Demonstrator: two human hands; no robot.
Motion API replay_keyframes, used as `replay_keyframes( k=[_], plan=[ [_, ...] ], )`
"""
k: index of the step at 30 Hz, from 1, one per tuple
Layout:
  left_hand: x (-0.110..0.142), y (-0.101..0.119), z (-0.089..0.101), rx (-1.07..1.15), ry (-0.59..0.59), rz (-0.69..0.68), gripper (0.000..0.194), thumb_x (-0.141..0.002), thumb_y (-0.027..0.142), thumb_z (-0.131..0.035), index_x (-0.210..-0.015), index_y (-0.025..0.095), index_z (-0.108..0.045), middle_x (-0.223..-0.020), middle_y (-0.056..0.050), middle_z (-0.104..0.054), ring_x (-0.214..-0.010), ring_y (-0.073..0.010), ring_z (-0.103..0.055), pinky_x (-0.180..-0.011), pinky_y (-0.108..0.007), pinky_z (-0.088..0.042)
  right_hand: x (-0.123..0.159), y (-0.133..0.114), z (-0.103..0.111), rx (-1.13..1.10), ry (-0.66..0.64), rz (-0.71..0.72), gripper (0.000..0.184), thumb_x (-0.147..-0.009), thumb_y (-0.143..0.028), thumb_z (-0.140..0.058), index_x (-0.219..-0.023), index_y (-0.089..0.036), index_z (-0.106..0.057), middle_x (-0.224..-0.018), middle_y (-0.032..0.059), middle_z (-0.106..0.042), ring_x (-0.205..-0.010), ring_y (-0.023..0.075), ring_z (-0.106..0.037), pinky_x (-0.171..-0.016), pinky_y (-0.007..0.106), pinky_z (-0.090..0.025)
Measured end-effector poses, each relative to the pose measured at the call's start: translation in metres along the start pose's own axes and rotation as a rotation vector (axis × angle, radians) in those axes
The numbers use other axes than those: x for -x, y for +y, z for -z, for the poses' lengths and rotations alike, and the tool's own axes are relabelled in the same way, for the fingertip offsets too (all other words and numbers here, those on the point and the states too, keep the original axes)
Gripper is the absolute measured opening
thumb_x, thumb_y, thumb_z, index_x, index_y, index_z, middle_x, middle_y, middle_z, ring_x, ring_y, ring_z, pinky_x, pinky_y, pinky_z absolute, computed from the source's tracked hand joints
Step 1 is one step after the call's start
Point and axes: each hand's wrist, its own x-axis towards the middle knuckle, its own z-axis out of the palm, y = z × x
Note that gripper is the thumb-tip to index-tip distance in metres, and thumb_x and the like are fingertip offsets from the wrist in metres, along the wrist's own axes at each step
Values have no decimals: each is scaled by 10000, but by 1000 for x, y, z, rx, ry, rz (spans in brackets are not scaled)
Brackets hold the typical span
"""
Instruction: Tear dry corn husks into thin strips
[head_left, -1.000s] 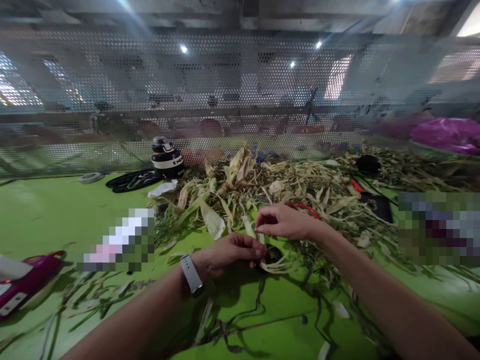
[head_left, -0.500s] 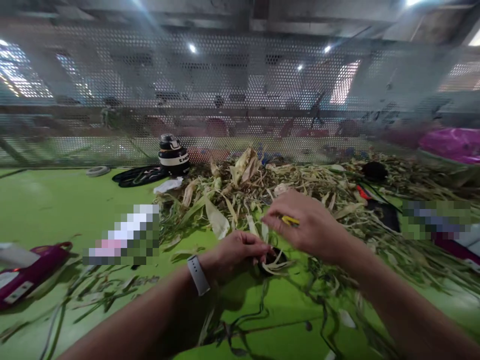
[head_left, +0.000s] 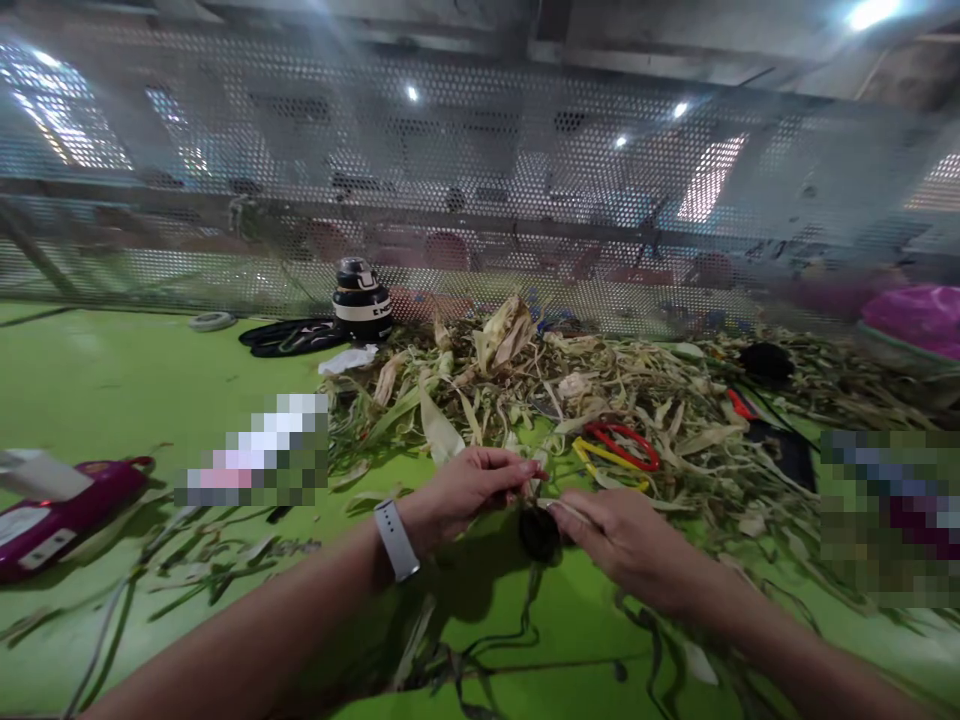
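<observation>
My left hand [head_left: 480, 485], with a pale watch band on its wrist, is closed in a pinch on a thin corn husk strip [head_left: 534, 488]. Just below the fingertips is a small dark round piece [head_left: 538, 533]; what it is made of is hard to tell. Close on its right, my right hand [head_left: 619, 535] has its fingers closed on a pale strip by the edge of the dark piece. Beyond the right hand lie scissors [head_left: 621, 447] with red and yellow handles, on the husks.
A heap of dry corn husks [head_left: 495, 385] spreads along the back. Behind it stands a perforated metal screen [head_left: 480, 200]. A black bottle [head_left: 362, 305] and a black strap [head_left: 289, 337] sit back left. On the left is a purple power strip [head_left: 71, 510]; loose scraps litter the green table [head_left: 277, 600].
My right hand has let go of the yellow-handled scissors, which now lie on the husks, and has come down beside the dark piece. The left hand keeps its pinch. The view has shifted slightly.
</observation>
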Motion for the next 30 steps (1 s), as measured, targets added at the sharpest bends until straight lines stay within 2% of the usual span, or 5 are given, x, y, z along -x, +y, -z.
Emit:
replay_keyframes(
  k=[4, 8, 12, 18, 30],
  plan=[
    [1, 1, -1, 104, -20, -10, 216, -654, 311, -707, -760, 123, -694, -637, 2, -601, -532, -33, -476, -491, -128, -358, 0, 6, -9, -407, -37, -139, 359, -916, -349, -309, -634, -174, -447, -539, -38, -415, -494, 87, -384, -495, 215, -287],
    [1, -1, -2, 121, -66, 21, 188, -688, 288, -673, -731, 106, -696, -601, -3, -611, -521, -41, -495, -535, -142, -391, -2, 8, -14, -582, -71, -216, 354, -900, -352, -333, -633, -168, -476, -516, -44, -386, -472, 84, -357, -463, 208, -275],
    [2, -2, -4, 79, -67, 20, 189, -678, 288, -668, -711, 104, -694, -582, -10, -625, -521, -62, -517, -557, -167, -405, -2, 8, -12, -612, -65, -198, 333, -890, -318, -336, -619, -169, -457, -556, -32, -391, -506, 92, -344, -463, 213, -256],
    [2, -6, -2, 33, -68, 6, 152, -674, 256, -659, -638, 112, -686, -584, -12, -634, -519, -70, -528, -551, -176, -407, -4, 10, -17, -646, 5, -163, 400, -893, -453, -305, -598, -184, -337, -559, -45, -301, -498, 86, -275, -456, 218, -219],
    [-1, -6, 4, 47, -134, 41, 149, -631, 161, -666, -761, 95, -697, -654, -40, -676, -556, -83, -575, -592, -187, -446, -6, 13, -17, -556, 30, -122, 358, -878, -412, -374, -625, -163, -424, -577, -42, -326, -537, 83, -307, -479, 205, -250]
  ],
)
